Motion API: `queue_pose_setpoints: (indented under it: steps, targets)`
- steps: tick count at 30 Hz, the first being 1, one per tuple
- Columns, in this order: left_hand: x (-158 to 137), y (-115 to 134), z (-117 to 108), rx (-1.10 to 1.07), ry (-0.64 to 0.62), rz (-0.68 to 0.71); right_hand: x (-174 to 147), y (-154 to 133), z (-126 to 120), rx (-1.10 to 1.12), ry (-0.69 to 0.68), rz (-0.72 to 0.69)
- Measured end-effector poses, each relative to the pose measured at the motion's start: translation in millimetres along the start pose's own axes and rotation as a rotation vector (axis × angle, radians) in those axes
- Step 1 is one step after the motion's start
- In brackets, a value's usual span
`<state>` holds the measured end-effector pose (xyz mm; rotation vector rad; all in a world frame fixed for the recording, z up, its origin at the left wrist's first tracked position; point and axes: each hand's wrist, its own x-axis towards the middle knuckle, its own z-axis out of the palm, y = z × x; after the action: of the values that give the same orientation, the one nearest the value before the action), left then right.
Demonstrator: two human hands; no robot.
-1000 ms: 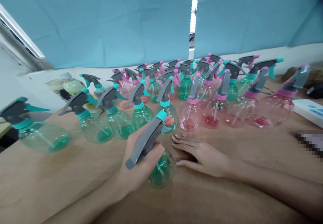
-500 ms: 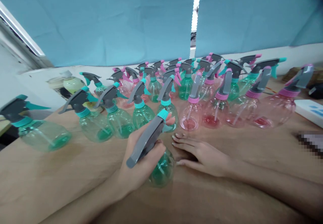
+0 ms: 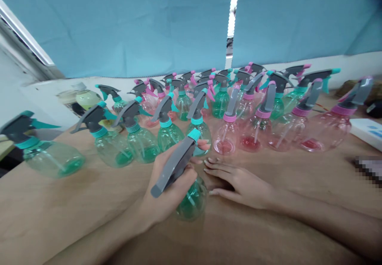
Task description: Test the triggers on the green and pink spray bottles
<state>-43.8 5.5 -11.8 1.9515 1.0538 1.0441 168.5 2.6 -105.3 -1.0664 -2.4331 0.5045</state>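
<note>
My left hand (image 3: 171, 181) wraps round the neck of a green spray bottle (image 3: 192, 201) with a grey and teal trigger head. That bottle stands on the wooden table, and my hand covers its neck and part of its body. The index and middle fingers reach out near the trigger, which is partly hidden. To its right, my right hand (image 3: 235, 181) lies palm down on the tabletop with its fingers stretched out, holding nothing. Just beyond the fingertips stand a pink spray bottle (image 3: 223, 137) and another green spray bottle (image 3: 199, 131).
Several green and pink spray bottles (image 3: 141, 143) stand in rows across the table (image 3: 74, 209). A white box (image 3: 368, 131) and a blurred dark object (image 3: 370, 167) lie at right. Behind hangs a blue curtain (image 3: 149, 26); a pale green container (image 3: 86, 98) stands at far left.
The extended fingers of my left hand have opened slightly away from the trigger. The bottle and my right hand stay in place; the view has shifted a little.
</note>
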Motion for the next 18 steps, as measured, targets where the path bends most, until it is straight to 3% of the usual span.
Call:
queue_pose_setpoints:
  steps: [5,11,18]
  targets:
    - [1,-13,2,-0.048,-0.034,0.018,0,1,1,-0.012,-0.001,-0.011]
    - [2,-3,0,-0.042,-0.016,0.026,0,1,0,0.001,0.01,-0.004]
    - [2,-8,-2,0.037,-0.013,0.04,-1,1,0,-0.005,0.017,-0.015]
